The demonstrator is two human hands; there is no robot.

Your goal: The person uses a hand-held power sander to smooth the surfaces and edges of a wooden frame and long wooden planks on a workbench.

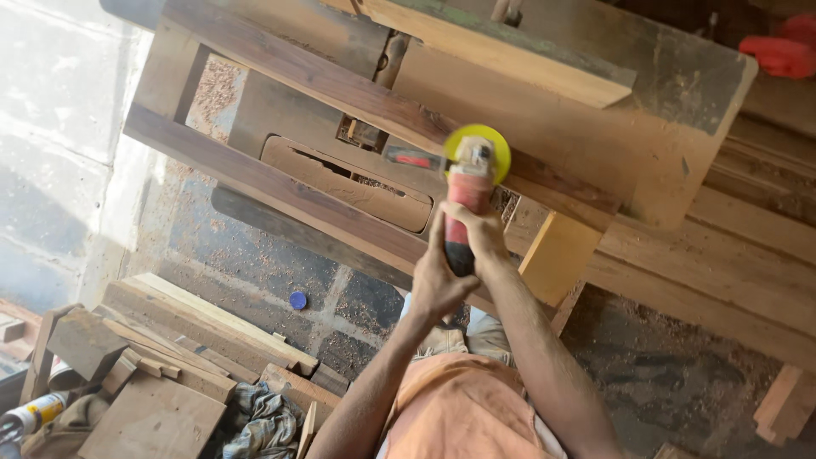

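Both my hands hold a red and black angle grinder [463,208] with a yellow-green disc [480,146]. My left hand [435,282] wraps the black rear of its body. Higher up, my right hand [484,234] grips the body from the other side. The disc rests against a long dark wooden plank [340,85] that runs diagonally across a wooden bench top [663,136]. A second dark plank [255,183] lies parallel below it, joined by a short crosspiece at the left. The disc looks blurred.
A light plank [510,55] lies on the bench's far side. Scrap wood blocks [170,357] and a crumpled cloth [259,421] pile up at lower left, beside a spray can [34,412]. A blue cap [297,299] lies on the sawdust-strewn floor. A red object [778,53] sits top right.
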